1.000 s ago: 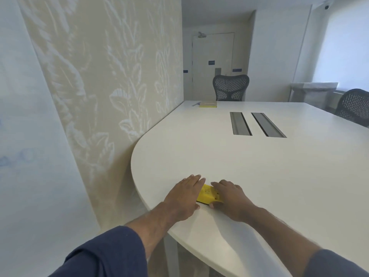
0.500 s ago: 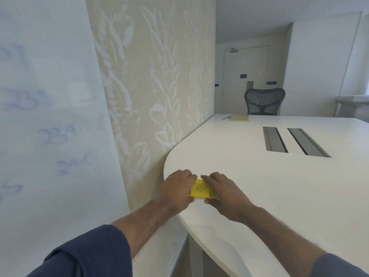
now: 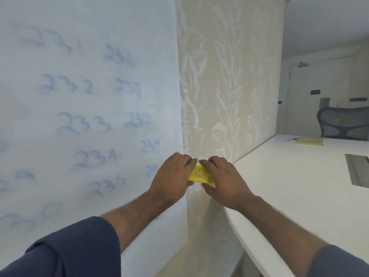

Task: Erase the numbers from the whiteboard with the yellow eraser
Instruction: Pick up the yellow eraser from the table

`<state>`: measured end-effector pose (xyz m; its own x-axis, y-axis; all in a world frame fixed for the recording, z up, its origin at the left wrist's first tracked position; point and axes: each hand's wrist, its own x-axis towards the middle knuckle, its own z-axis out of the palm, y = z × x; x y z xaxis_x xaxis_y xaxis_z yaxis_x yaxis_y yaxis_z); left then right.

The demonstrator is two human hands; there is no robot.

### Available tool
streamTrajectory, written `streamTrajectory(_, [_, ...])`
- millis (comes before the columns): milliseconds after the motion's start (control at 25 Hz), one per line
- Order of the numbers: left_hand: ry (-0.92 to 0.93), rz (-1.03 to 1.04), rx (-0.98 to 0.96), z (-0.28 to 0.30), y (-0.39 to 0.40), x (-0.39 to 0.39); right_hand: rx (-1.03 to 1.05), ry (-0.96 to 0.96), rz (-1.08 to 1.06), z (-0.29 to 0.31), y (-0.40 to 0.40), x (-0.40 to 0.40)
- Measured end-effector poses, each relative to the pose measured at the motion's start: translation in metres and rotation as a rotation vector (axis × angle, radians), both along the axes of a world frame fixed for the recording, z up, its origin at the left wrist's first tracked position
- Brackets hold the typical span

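Note:
The yellow eraser [image 3: 200,174] is held between both hands in mid-air, just right of the whiteboard's edge. My left hand [image 3: 171,176] grips its left end and my right hand [image 3: 222,179] grips its right end. The whiteboard [image 3: 83,116] fills the left of the view and carries several blue handwritten numbers [image 3: 83,124] in columns, from 231 down past 235, with more beside them. The eraser is apart from the board's surface, near the numbers at the board's right edge.
A patterned cream wall panel [image 3: 225,86] stands right of the whiteboard. A large white table [image 3: 299,186] curves along the right, with a yellow-edged notebook [image 3: 309,140] and a cable slot [image 3: 357,168]. A black mesh chair [image 3: 343,124] sits at the far end.
Both hands lifted the eraser off the table and carried it left toward the whiteboard. My view turned left, bringing the written numbers into sight.

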<state>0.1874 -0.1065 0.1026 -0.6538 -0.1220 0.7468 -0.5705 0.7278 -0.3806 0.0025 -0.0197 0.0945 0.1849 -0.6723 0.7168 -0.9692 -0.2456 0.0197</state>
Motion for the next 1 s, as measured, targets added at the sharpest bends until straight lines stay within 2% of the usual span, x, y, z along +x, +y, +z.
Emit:
streamTrajectory(120, [-0.012,0.092,-0.126,0.023,-0.005,0.053,-0.029,0.035,0.115,0.02,-0.021,0.04])
streamTrajectory(520, [0.11,0.339,-0.262,0.098,0.026,0.218,-0.258,0.037,0.449,0.101,-0.057,0.202])
streamTrajectory(760, [0.167,0.495,-0.348,0.154,0.073,0.305,-0.418,0.066,0.616,0.165,-0.048,0.292])
streamTrajectory(1000, [0.176,0.619,-0.426,0.187,0.125,0.38,-0.515,0.057,0.752,0.2,-0.027,0.374])
